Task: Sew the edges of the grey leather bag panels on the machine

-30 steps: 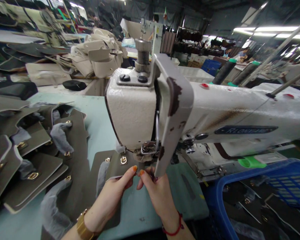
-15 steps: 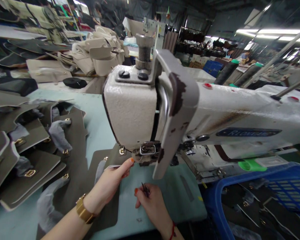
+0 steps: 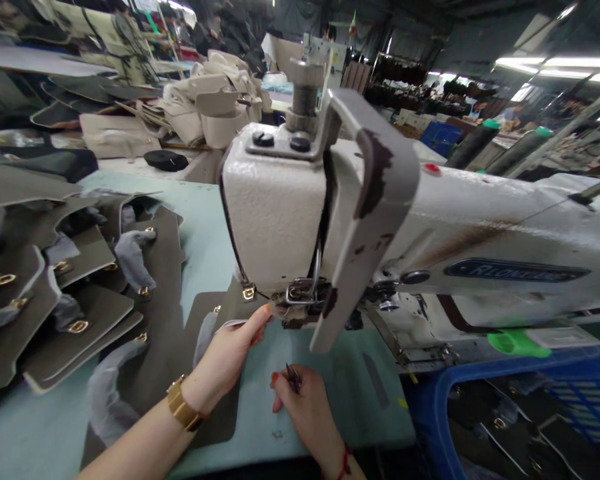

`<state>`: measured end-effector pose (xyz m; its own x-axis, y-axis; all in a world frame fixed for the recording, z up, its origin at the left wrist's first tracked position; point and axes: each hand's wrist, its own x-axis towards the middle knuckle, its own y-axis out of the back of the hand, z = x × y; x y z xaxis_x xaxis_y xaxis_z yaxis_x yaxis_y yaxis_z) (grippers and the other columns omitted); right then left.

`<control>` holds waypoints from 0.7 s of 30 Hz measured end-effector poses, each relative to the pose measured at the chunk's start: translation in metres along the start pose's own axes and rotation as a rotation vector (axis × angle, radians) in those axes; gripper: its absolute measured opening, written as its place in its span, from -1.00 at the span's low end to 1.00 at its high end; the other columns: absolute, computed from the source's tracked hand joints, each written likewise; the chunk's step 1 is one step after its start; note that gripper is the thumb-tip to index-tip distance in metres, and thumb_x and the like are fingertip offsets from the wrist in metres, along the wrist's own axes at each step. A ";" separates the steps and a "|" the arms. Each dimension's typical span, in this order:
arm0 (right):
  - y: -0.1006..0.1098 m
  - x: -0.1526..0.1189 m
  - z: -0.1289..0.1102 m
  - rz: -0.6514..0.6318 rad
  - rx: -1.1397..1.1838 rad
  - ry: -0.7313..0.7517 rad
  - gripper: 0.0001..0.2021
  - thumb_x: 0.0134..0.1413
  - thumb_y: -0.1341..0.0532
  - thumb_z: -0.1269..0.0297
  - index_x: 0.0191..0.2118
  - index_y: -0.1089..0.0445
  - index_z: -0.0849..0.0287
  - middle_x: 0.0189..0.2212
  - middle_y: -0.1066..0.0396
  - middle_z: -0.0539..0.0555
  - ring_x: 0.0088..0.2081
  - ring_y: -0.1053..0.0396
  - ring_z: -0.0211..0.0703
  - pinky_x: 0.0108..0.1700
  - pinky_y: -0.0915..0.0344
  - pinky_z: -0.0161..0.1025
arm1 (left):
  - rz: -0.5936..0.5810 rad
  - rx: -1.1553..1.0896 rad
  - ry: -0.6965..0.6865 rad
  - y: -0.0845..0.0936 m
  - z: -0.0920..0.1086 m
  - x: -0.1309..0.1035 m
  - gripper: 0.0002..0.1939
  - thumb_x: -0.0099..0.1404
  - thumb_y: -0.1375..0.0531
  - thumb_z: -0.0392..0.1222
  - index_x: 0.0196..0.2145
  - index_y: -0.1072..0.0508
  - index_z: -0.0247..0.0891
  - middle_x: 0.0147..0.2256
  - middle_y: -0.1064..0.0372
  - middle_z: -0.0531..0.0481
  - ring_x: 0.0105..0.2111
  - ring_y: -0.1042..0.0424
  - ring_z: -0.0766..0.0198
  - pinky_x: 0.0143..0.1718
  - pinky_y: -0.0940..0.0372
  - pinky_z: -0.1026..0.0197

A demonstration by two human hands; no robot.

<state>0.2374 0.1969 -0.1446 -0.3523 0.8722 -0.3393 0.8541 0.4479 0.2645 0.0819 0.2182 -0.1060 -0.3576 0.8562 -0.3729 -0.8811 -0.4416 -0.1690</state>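
One panel (image 3: 233, 307) sits by the sewing machine (image 3: 275, 213) on the tabletop (image 3: 340, 413), pinched by the left hand (image 3: 230, 353); the right hand (image 3: 310, 407) grips pointed snips (image 3: 294, 378). Whether the piled panels (image 3: 95, 310) are finished, I cannot tell.

Left hand (image 3: 233, 350) extended, pinching; right hand (image 3: 305, 403) curled

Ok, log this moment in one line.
left hand: at grey-brown piece beside sewing machine | right hand: holding small pointed tool | similar pieces: heaped left | blue basket: right
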 end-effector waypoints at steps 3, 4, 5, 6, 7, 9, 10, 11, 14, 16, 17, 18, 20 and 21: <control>0.002 0.001 0.002 -0.006 0.005 0.013 -0.76 0.12 -0.13 0.32 -0.52 -0.42 0.25 -0.69 -0.40 -0.01 -0.55 -0.34 -0.26 -0.42 -0.19 -0.39 | 0.082 -0.031 -0.017 -0.009 -0.009 -0.004 -0.64 0.06 -0.30 0.10 -0.49 -0.49 -0.31 -0.54 -0.35 0.07 -0.50 -0.26 0.32 -0.44 -0.16 0.29; 0.002 0.001 0.003 -0.006 0.012 0.014 -0.76 0.12 -0.13 0.31 -0.52 -0.42 0.24 -0.69 -0.40 -0.02 -0.56 -0.34 -0.25 -0.42 -0.19 -0.39 | 0.128 -0.025 -0.028 -0.012 -0.011 -0.007 -0.64 0.06 -0.30 0.10 -0.44 -0.51 -0.31 -0.50 -0.40 0.04 -0.46 -0.32 0.28 -0.40 -0.20 0.27; 0.002 0.001 0.002 -0.006 0.022 0.012 -0.76 0.13 -0.13 0.31 -0.51 -0.42 0.24 -0.69 -0.39 -0.02 -0.56 -0.33 -0.25 -0.43 -0.18 -0.39 | 0.179 -0.013 -0.039 -0.016 -0.013 -0.010 -0.63 0.07 -0.29 0.10 -0.39 -0.53 -0.31 -0.45 -0.45 0.00 -0.40 -0.37 0.23 -0.36 -0.24 0.25; 0.002 0.001 0.002 -0.002 0.036 0.011 -0.76 0.13 -0.13 0.30 -0.52 -0.41 0.23 -0.69 -0.39 -0.02 -0.57 -0.32 -0.25 -0.44 -0.18 -0.39 | 0.231 0.006 -0.054 -0.020 -0.015 -0.014 -0.61 0.08 -0.28 0.11 -0.33 -0.55 -0.31 -0.40 -0.48 -0.03 -0.35 -0.41 0.18 -0.33 -0.27 0.22; 0.002 0.001 0.001 0.005 0.056 0.011 -0.75 0.13 -0.14 0.29 -0.53 -0.40 0.23 -0.70 -0.38 -0.02 -0.57 -0.32 -0.25 -0.44 -0.17 -0.39 | 0.276 0.033 -0.069 -0.024 -0.017 -0.018 -0.59 0.10 -0.26 0.12 -0.27 -0.55 -0.30 -0.34 -0.50 -0.07 -0.31 -0.44 0.14 -0.29 -0.29 0.20; 0.003 0.001 -0.002 0.035 0.108 0.016 -0.74 0.13 -0.15 0.27 -0.55 -0.37 0.21 -0.70 -0.38 -0.02 -0.57 -0.33 -0.23 -0.44 -0.19 -0.38 | 0.340 0.094 -0.089 -0.030 -0.020 -0.025 -0.58 0.12 -0.24 0.12 -0.21 -0.55 -0.26 -0.29 -0.52 -0.09 -0.27 -0.47 0.08 -0.27 -0.32 0.16; 0.003 0.000 -0.004 0.058 0.140 0.028 -0.73 0.14 -0.15 0.25 -0.56 -0.36 0.21 -0.69 -0.39 -0.01 -0.56 -0.34 -0.22 -0.42 -0.20 -0.37 | 0.350 0.123 -0.092 -0.032 -0.021 -0.027 -0.60 0.12 -0.24 0.11 -0.21 -0.55 -0.23 -0.30 -0.52 -0.08 -0.26 -0.48 0.07 -0.27 -0.32 0.16; 0.004 0.000 -0.007 0.086 0.169 0.048 -0.71 0.15 -0.15 0.23 -0.56 -0.36 0.21 -0.66 -0.41 0.00 -0.54 -0.36 -0.20 -0.40 -0.22 -0.36 | 0.350 0.149 -0.090 -0.033 -0.022 -0.030 -0.62 0.12 -0.24 0.11 -0.22 -0.55 -0.21 -0.31 -0.52 -0.07 -0.27 -0.48 0.06 -0.28 -0.33 0.16; 0.007 -0.001 -0.023 0.188 0.229 0.108 -0.70 0.19 -0.14 0.18 -0.49 -0.43 0.21 -0.53 -0.49 0.05 -0.41 -0.43 -0.16 -0.29 -0.26 -0.34 | 0.294 0.168 -0.064 -0.035 -0.023 -0.036 -0.65 0.14 -0.23 0.13 -0.38 -0.54 -0.23 -0.41 -0.51 -0.06 -0.33 -0.48 0.07 -0.30 -0.34 0.17; 0.008 0.000 -0.035 0.244 0.252 0.132 -0.71 0.20 -0.14 0.19 -0.44 -0.49 0.21 -0.45 -0.52 0.07 -0.34 -0.45 -0.14 -0.20 -0.26 -0.33 | 0.229 0.078 -0.075 -0.032 -0.024 -0.043 -0.63 0.16 -0.22 0.13 -0.44 -0.50 -0.26 -0.44 -0.48 -0.04 -0.37 -0.46 0.14 -0.29 -0.35 0.19; 0.007 0.000 -0.040 0.263 0.260 0.137 -0.71 0.21 -0.14 0.18 -0.41 -0.51 0.21 -0.42 -0.52 0.08 -0.31 -0.45 -0.14 -0.18 -0.26 -0.33 | 0.213 -0.001 -0.082 -0.027 -0.026 -0.049 -0.65 0.17 -0.23 0.12 -0.39 -0.49 -0.27 -0.43 -0.47 -0.02 -0.39 -0.45 0.18 -0.29 -0.35 0.21; 0.007 0.001 -0.045 0.277 0.266 0.146 -0.70 0.21 -0.14 0.17 -0.40 -0.52 0.21 -0.40 -0.52 0.08 -0.29 -0.44 -0.13 -0.18 -0.26 -0.33 | 0.217 -0.082 -0.084 -0.020 -0.027 -0.056 -0.66 0.17 -0.24 0.10 -0.29 -0.49 -0.25 -0.38 -0.48 0.00 -0.38 -0.45 0.21 -0.28 -0.37 0.23; 0.003 0.005 -0.052 0.300 0.261 0.171 -0.68 0.23 -0.13 0.14 -0.37 -0.54 0.21 -0.44 -0.50 0.07 -0.31 -0.42 -0.14 -0.26 -0.24 -0.34 | 0.299 -0.183 -0.083 0.003 -0.030 -0.069 -0.57 0.18 -0.24 0.07 -0.04 -0.40 -0.14 -0.19 -0.48 0.00 -0.26 -0.48 0.20 -0.24 -0.41 0.23; 0.001 0.007 -0.055 0.304 0.253 0.185 -0.67 0.23 -0.13 0.12 -0.36 -0.55 0.21 -0.48 -0.47 0.06 -0.34 -0.40 -0.15 -0.30 -0.21 -0.35 | 0.335 -0.166 -0.090 0.017 -0.030 -0.074 -0.52 0.21 -0.22 0.07 0.06 -0.33 -0.07 -0.06 -0.44 -0.01 -0.13 -0.46 0.16 -0.15 -0.41 0.20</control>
<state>0.2147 0.2143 -0.0969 -0.1130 0.9878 -0.1069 0.9883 0.1228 0.0904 0.1023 0.1389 -0.1084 -0.6495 0.6736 -0.3527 -0.6510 -0.7323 -0.1998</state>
